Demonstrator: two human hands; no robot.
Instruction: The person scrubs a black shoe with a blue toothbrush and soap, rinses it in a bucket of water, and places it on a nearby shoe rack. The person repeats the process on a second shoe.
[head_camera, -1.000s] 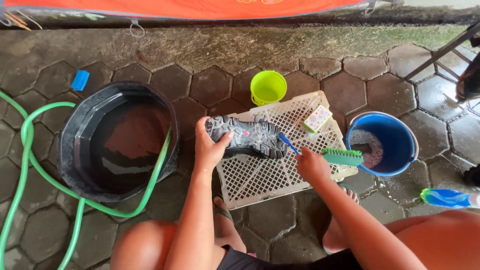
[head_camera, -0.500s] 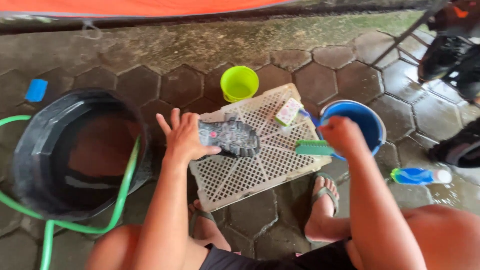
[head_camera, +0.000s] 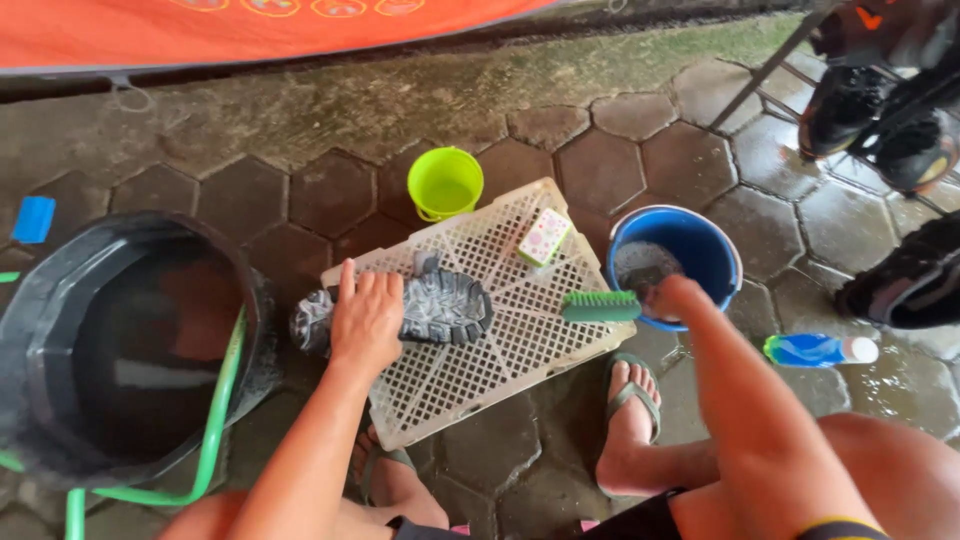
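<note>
While the left hand (head_camera: 366, 322) lies flat, fingers spread, pressing on a grey shoe (head_camera: 440, 308) turned sole up, the right hand (head_camera: 672, 297) is closed around the handle end of a green scrubbing brush (head_camera: 600, 306). That shoe rests on the left part of a white plastic lattice crate (head_camera: 500, 360) laid flat on the wet hexagonal paving (head_camera: 330, 190), its toe hanging past the crate's left edge. Bristles down, the brush sits at the crate's right edge, just beside a blue bucket (head_camera: 700, 250) holding soapy water. Near the crate's far side lies a small patterned soap block (head_camera: 544, 237), and beyond it stands a lime-green cup (head_camera: 446, 183). At the left, a large black tub (head_camera: 140, 340) carries a green hose (head_camera: 215, 420) over its rim. A blue bottle (head_camera: 818, 350) lies at the right, near the person's knee.
</note>
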